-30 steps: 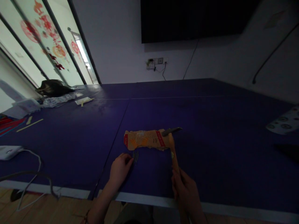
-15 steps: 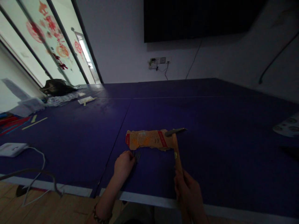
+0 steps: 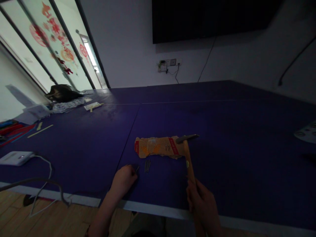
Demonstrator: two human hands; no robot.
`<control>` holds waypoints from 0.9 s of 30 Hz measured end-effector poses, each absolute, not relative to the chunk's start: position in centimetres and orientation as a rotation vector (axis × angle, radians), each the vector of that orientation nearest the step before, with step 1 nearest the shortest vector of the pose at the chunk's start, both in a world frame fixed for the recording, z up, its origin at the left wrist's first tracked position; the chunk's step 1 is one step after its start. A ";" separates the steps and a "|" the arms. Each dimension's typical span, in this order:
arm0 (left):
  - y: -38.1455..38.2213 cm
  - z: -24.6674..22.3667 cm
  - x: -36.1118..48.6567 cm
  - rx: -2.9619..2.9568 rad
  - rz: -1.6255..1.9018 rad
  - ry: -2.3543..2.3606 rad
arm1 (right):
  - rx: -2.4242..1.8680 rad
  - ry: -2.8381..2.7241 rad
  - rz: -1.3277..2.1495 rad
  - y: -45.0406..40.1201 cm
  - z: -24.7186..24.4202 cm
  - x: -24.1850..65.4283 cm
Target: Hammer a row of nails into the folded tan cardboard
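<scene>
My right hand (image 3: 203, 200) is wrapped round the wooden handle of a hammer (image 3: 189, 163). Its dark metal head lies over the right end of a torn, flattened piece of brown cardboard (image 3: 158, 148) with red bands. Closed in a pinch, my left hand (image 3: 124, 179) has a thin metal nail (image 3: 137, 169) sticking up from its fingertips. Several more nails (image 3: 147, 166) lie side by side on the purple table, just right of that hand and below the cardboard.
A white device (image 3: 17, 158) with a cable (image 3: 50, 168) sits at the left of the table (image 3: 222, 118). Red and blue strips (image 3: 18, 133), papers (image 3: 67, 106) and a dark bag (image 3: 64, 93) lie farther left. A pale metal plate (image 3: 306, 133) is at the right edge.
My left hand has drawn left and back from the row of nails, taking one nail in its fingertips. The right hand and hammer have hardly moved; the view shifts slightly.
</scene>
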State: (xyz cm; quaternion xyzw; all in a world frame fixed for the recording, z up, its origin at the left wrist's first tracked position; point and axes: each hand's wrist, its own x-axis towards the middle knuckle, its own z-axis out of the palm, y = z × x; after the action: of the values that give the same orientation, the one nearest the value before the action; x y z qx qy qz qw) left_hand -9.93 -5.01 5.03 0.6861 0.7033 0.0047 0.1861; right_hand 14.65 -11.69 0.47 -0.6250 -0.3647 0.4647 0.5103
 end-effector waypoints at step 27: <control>7.1 0.9 -4.6 2.192 0.861 1.109 | -1.711 -1.064 1.051 -11.1 0.7 14.3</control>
State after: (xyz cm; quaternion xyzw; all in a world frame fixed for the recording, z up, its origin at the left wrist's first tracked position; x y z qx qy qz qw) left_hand -4.55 7.12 0.92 0.8117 0.4108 0.3188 0.2661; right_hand 14.28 -11.14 0.70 -0.6830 -0.4248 0.4194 0.4210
